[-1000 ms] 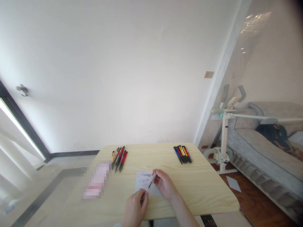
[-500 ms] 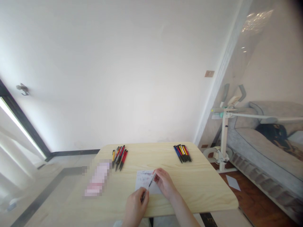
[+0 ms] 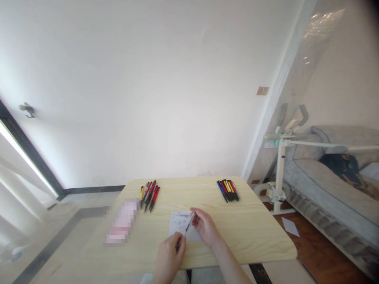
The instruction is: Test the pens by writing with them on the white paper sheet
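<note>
Over a white sheet of paper [image 3: 177, 221] with scribbled marks, a slim pale pen with a dark section [image 3: 187, 227] slants between my two hands. My left hand [image 3: 171, 251] is closed round its lower part, where a dark end shows by the thumb. Fingertips of my right hand [image 3: 205, 227] pinch the upper end. Whether the pen is in one piece or in parts is too small to tell. Several red, grey and yellow pens [image 3: 150, 196] lie at the table's back left. Another row of blue, red, yellow and white pens [image 3: 227, 191] lies at the back right.
The light wooden table [image 3: 251, 232] has rounded corners and stands near a white wall [image 3: 166, 86]. A blurred-out pink patch [image 3: 122, 221] covers its left side. To the right are a white exercise machine [image 3: 280, 169] and a grey sofa [image 3: 314, 173].
The view has shifted slightly. Both hands keep nearly the same place on the pen; the right fingers have shifted a little at its upper end.
</note>
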`<state>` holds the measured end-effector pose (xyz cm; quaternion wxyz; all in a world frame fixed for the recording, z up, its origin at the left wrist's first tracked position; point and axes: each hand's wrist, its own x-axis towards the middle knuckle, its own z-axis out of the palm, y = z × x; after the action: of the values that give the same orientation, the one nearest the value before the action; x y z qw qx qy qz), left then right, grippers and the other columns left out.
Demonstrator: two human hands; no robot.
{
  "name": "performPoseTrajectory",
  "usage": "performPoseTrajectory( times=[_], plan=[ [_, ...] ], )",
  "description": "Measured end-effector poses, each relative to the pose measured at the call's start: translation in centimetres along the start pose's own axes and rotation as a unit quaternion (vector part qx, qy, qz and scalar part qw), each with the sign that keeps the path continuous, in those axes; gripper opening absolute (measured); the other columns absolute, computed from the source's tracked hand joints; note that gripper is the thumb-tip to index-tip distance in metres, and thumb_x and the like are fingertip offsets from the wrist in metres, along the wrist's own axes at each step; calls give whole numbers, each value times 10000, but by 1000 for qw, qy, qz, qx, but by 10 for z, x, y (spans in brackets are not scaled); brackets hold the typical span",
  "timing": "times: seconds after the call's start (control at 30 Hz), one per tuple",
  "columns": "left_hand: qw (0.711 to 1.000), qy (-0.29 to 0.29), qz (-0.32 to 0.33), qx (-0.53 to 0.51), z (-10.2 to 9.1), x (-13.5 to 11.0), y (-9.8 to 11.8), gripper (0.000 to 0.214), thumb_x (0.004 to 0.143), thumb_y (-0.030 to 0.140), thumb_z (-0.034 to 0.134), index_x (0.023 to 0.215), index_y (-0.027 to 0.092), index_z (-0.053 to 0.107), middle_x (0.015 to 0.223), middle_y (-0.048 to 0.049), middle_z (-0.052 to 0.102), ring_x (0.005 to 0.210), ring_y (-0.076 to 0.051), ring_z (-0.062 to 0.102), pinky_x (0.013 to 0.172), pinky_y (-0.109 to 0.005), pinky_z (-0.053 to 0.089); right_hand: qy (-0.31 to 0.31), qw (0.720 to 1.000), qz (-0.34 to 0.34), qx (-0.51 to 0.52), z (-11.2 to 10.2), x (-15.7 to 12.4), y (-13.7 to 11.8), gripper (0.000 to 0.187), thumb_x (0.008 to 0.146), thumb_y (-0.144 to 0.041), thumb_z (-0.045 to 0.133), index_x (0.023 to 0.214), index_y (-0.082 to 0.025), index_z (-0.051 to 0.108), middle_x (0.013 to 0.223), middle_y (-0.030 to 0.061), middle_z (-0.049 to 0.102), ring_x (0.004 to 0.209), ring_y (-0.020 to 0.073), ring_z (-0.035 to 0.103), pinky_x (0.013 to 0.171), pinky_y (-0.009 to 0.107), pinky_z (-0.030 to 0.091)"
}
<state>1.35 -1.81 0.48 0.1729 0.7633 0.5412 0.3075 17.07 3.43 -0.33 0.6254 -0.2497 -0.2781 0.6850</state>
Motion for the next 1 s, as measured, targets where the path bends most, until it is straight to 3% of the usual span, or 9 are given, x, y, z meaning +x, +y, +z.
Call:
performPoseTrajectory(
  times=[0.3,1.0],
  plan=[
    [1000,12,10,1,-1,0,0,243,859,303,401,697,196,546,588,4,610,536,-120,565,520,-199,383,-4,1000,1,-10,-1,-1,0,158,731,-245,641,823,-135,705,672,36,654,609,117,516,593,240,386],
    [999,7,5,32,3,0,-3,252,847,331,417,681,195,550,566,10,600,516,-119,551,504,-204,364,-7,998,-24,-61,3,-3,-1,140,695,-299,686,654,-170,650,614,-2,591,576,111,474,570,238,357]
  ],
)
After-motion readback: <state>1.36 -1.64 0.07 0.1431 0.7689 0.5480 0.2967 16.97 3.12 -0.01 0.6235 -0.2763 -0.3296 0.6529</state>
